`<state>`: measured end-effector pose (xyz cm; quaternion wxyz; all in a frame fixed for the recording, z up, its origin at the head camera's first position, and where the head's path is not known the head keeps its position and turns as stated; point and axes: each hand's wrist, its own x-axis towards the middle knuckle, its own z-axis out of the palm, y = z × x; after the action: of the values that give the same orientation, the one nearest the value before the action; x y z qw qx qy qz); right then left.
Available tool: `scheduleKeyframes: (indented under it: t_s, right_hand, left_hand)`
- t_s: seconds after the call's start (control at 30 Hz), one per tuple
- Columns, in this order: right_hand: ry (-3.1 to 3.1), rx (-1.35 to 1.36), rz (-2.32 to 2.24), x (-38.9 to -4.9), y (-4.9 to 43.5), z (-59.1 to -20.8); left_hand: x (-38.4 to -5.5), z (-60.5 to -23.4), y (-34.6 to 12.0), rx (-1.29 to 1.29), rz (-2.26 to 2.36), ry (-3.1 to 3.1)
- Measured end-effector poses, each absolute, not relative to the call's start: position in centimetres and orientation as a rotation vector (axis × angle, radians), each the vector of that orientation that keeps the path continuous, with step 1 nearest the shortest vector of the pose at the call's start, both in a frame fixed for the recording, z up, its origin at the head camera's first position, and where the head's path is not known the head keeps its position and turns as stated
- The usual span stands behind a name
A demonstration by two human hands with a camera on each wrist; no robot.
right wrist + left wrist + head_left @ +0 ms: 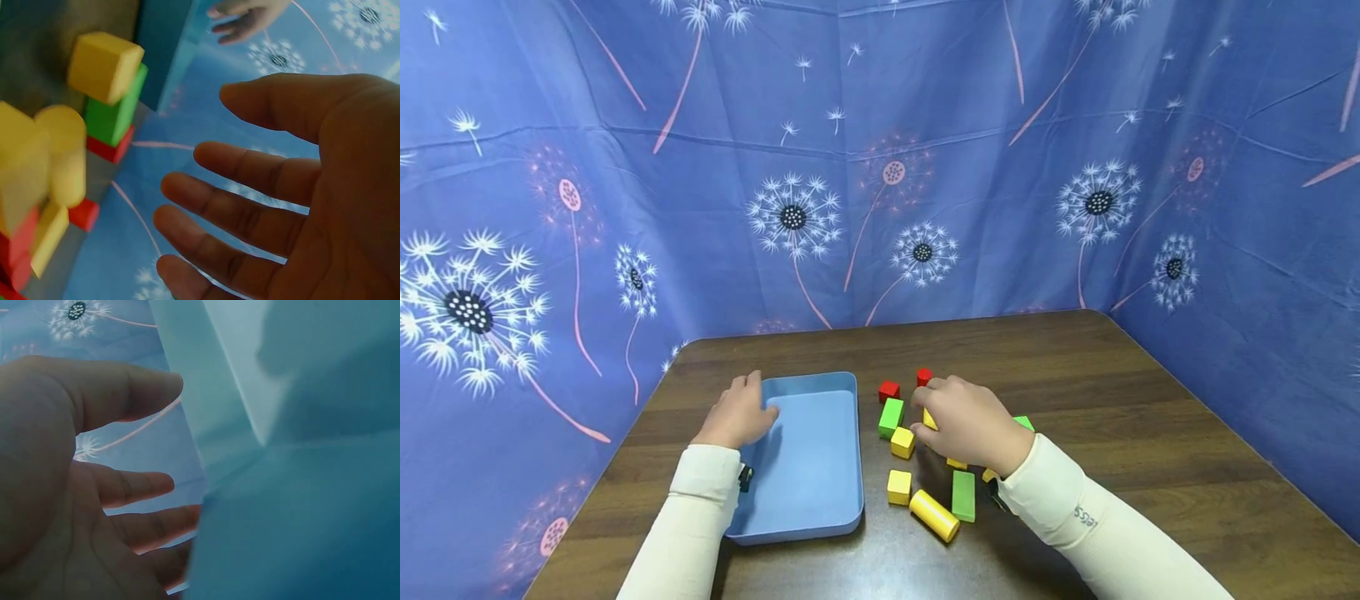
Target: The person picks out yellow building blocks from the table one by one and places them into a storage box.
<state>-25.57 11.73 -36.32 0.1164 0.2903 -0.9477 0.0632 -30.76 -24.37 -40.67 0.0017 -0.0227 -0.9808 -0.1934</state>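
Note:
A blue tray [808, 467] lies on the left of the table. My left hand [741, 414] is over its left wall, fingers relaxed and apart, holding nothing; in the left wrist view the thumb and fingers appear beside the tray's side. To the tray's right, my right hand [966, 419] hovers above scattered wooden blocks. Its palm and fingers [219, 206] look loosely extended and empty in the right wrist view. Near it are a green block [891, 418], a yellow cube [902, 443] and a red block [889, 392]. The right hand hides part of the group.
Closer to the front edge are a yellow cylinder [935, 516], another yellow cube [898, 487] and a flat green block [963, 496]. A red piece [924, 377] sits farther back. The brown wooden table [1150, 450] meets a blue dandelion-print curtain [970, 167] behind and at the sides.

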Motion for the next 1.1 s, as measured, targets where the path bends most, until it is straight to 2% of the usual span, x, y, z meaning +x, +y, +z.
scheduleKeyframes:
  t_s: [0.33, 0.67, 1.1]
  right_hand:
    - [-2.684, 0.952, 0.088, -26.3, 9.7, -39.5]
    - [-2.723, 0.951, 0.093, -26.6, 9.2, -40.2]
    - [-2.719, 0.988, 0.098, -26.9, 8.9, -41.0]
  left_hand:
    - [-31.2, -41.6, -24.4, -0.075, -0.629, -3.101]
    - [-31.2, -42.4, -24.7, -0.153, -0.528, -3.064]
    - [-30.8, -43.0, -23.8, -0.124, -0.551, -3.023]
